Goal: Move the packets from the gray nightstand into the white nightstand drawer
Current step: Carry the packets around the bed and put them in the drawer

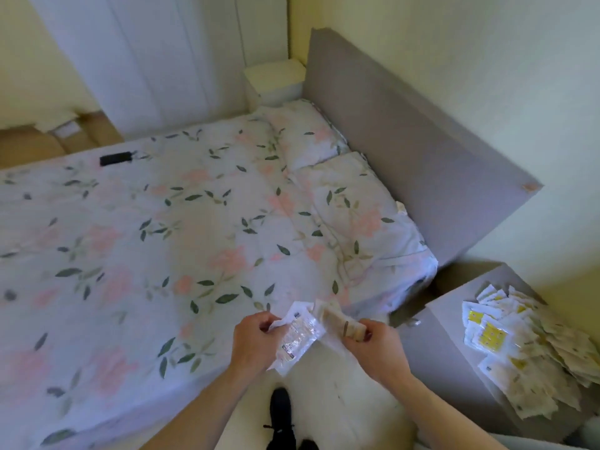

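A black shoe (pixel 281 417) stands on the pale floor below the two hands: the left hand (pixel 256 339) pinches a clear packet (pixel 297 339), and the right hand (pixel 373 344) has its fingers curled round a banded stack of packets (pixel 337 321). The flowered bed (pixel 146 238), with a black object (pixel 116 158) lying on it, fills the way to the white nightstand (pixel 276 80) at the far corner, whose drawer cannot be made out. More packets (pixel 519 345) lie heaped on the gray nightstand (pixel 454 352) at right, cut off by the frame edge.

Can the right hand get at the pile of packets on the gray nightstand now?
Probably not yet: the right hand already grips a stack of packets. Nothing stands between it and the pile of white and yellow packets on the gray nightstand.
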